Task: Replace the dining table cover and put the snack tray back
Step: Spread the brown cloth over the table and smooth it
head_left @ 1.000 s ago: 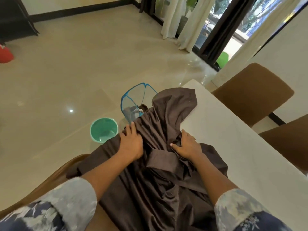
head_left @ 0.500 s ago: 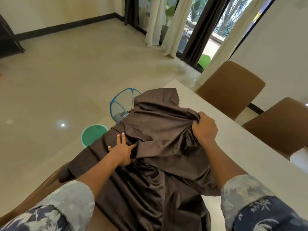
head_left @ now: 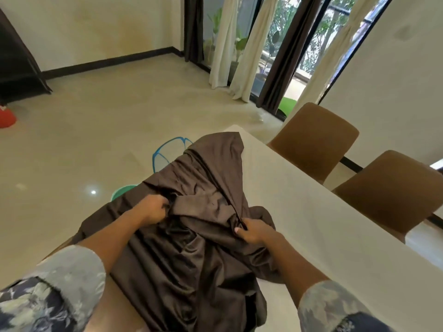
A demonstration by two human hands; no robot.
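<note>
Head view shows dark cover [head_left: 206, 178] on white table [head_left: 323, 236] beside chairs [head_left: 316, 137].

Dark brown satiny fabric table cover [head_left: 182, 259], crumpled and bunched in a heap, many folds and creases, not spread flat. It lies on the near-left part of the long white worktop [head_left: 323, 224]. Its far end tapers to a flat flap reaching the worktop's far-left corner. Its left side drapes over the worktop's left edge, and its near end hangs down. Left hand [head_left: 153, 209] grips a fold at the heap's left; right hand [head_left: 254, 232] grips a fold at its right, fingers curled into the cloth.
</note>
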